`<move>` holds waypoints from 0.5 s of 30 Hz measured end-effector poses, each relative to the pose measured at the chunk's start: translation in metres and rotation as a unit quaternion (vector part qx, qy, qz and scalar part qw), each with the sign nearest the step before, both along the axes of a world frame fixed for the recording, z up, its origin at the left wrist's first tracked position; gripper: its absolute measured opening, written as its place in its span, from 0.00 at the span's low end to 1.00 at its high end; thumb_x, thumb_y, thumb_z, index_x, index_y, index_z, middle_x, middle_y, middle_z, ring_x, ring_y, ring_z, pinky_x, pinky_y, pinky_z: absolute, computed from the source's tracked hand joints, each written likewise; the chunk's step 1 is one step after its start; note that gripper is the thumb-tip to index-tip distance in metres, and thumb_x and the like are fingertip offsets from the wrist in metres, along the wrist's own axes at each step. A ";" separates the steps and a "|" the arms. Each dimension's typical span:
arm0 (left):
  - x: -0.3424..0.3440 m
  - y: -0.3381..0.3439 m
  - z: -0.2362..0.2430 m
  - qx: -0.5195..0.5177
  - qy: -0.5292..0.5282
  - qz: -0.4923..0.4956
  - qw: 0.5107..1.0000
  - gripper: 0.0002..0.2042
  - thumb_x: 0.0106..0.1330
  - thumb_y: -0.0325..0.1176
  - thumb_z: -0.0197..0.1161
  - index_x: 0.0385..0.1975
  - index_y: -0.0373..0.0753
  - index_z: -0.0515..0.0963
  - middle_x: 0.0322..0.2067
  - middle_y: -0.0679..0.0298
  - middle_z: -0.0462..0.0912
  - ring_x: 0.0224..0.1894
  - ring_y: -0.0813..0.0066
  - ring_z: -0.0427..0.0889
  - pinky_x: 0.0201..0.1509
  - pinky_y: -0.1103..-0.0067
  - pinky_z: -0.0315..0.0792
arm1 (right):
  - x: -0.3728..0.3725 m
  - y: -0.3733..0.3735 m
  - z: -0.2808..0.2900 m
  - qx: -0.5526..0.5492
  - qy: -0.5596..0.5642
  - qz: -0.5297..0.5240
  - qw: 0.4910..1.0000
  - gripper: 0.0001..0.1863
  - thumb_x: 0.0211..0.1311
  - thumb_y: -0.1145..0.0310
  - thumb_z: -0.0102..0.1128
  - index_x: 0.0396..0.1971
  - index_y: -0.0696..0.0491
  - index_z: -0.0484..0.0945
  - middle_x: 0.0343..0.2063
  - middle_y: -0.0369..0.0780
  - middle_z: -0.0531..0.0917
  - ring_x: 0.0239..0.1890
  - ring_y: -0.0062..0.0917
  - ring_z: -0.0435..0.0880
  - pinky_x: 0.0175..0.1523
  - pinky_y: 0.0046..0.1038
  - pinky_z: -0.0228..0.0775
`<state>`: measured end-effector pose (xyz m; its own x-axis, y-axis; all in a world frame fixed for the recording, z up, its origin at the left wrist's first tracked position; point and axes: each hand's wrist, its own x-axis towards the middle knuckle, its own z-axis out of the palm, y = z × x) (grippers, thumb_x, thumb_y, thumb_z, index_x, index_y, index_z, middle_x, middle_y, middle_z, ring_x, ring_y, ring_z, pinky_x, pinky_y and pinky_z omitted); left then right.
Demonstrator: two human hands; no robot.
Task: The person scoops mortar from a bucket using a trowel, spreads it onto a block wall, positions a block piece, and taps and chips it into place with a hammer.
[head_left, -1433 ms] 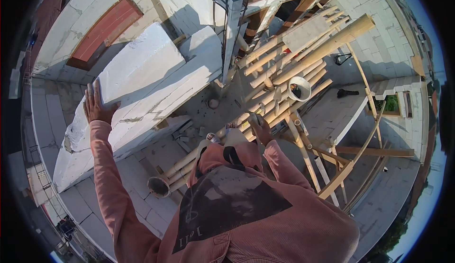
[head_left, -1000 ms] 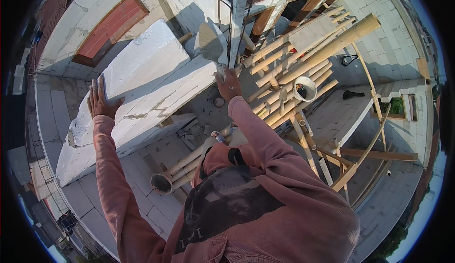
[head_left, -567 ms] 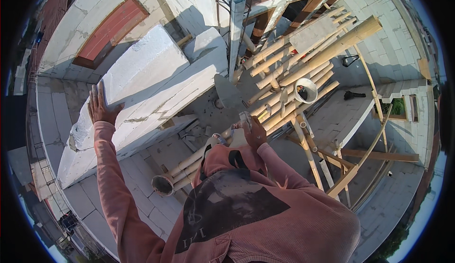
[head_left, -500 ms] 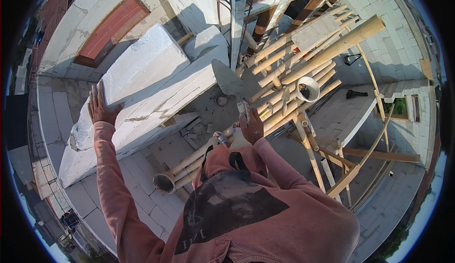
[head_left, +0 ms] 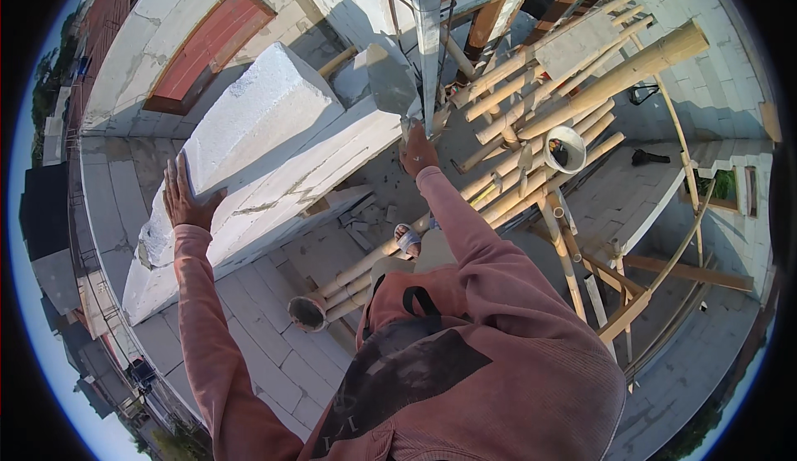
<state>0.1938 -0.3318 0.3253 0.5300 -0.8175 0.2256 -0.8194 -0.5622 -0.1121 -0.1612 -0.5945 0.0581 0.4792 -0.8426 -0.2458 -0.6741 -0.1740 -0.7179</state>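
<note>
A large white building block (head_left: 253,121) stands on the top of a pale block wall (head_left: 307,170). My left hand (head_left: 186,197) lies with fingers spread against the block's near left side and the wall top. In my right hand (head_left: 418,156) is the handle of a trowel (head_left: 392,83). Its grey blade points away from me, over the far end of the wall beside a grey upright post (head_left: 426,54). My right fingers are wrapped round the handle and partly hidden.
To the right runs a scaffold of bamboo poles (head_left: 639,67) with a white bucket (head_left: 565,149) on it. Several bamboo poles (head_left: 353,282) lie below me near my foot (head_left: 407,239). Steel bars rise by the post. A red window panel (head_left: 212,50) is at the far left.
My right hand has reached forward and slightly left, bringing the trowel blade to the wall's far end. My left hand stays on the block. The whole view has shifted a little.
</note>
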 end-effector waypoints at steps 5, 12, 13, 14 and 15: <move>0.002 0.000 0.003 0.017 0.004 0.026 0.999 0.59 0.40 0.47 0.81 0.75 0.53 0.50 0.74 0.56 0.53 0.75 0.53 0.51 0.76 0.58 0.47 | -0.075 0.057 -0.017 -0.011 -0.013 0.019 1.000 0.36 0.61 0.66 0.61 0.67 0.57 0.55 0.60 0.54 0.71 0.58 0.52 0.74 0.60 0.44 0.69; 0.002 0.006 0.005 0.015 0.002 0.024 1.000 0.59 0.40 0.47 0.81 0.75 0.54 0.49 0.74 0.58 0.53 0.75 0.53 0.51 0.76 0.57 0.47 | -0.104 0.084 0.024 -0.013 -0.052 0.003 0.999 0.35 0.67 0.59 0.57 0.66 0.59 0.54 0.59 0.58 0.71 0.60 0.54 0.73 0.61 0.44 0.70; 0.001 0.005 0.006 0.017 -0.002 0.027 0.999 0.59 0.41 0.48 0.80 0.75 0.54 0.49 0.74 0.58 0.53 0.75 0.54 0.50 0.76 0.58 0.47 | -0.086 0.070 0.034 -0.058 -0.089 0.005 0.994 0.34 0.68 0.60 0.56 0.66 0.59 0.54 0.59 0.59 0.71 0.60 0.54 0.73 0.61 0.44 0.70; 0.001 0.000 0.004 0.018 -0.006 0.028 0.999 0.58 0.41 0.48 0.80 0.75 0.54 0.49 0.74 0.58 0.53 0.76 0.54 0.50 0.76 0.58 0.47 | -0.068 0.056 0.040 -0.061 -0.098 -0.006 0.993 0.33 0.67 0.62 0.57 0.65 0.59 0.55 0.58 0.59 0.71 0.59 0.55 0.73 0.59 0.44 0.71; -0.001 -0.004 0.004 0.015 -0.003 0.019 1.000 0.58 0.42 0.48 0.80 0.75 0.54 0.49 0.74 0.58 0.53 0.76 0.54 0.50 0.76 0.58 0.47 | -0.049 0.044 0.042 -0.063 -0.109 -0.016 0.992 0.31 0.67 0.64 0.57 0.64 0.59 0.55 0.58 0.58 0.71 0.58 0.55 0.73 0.58 0.45 0.72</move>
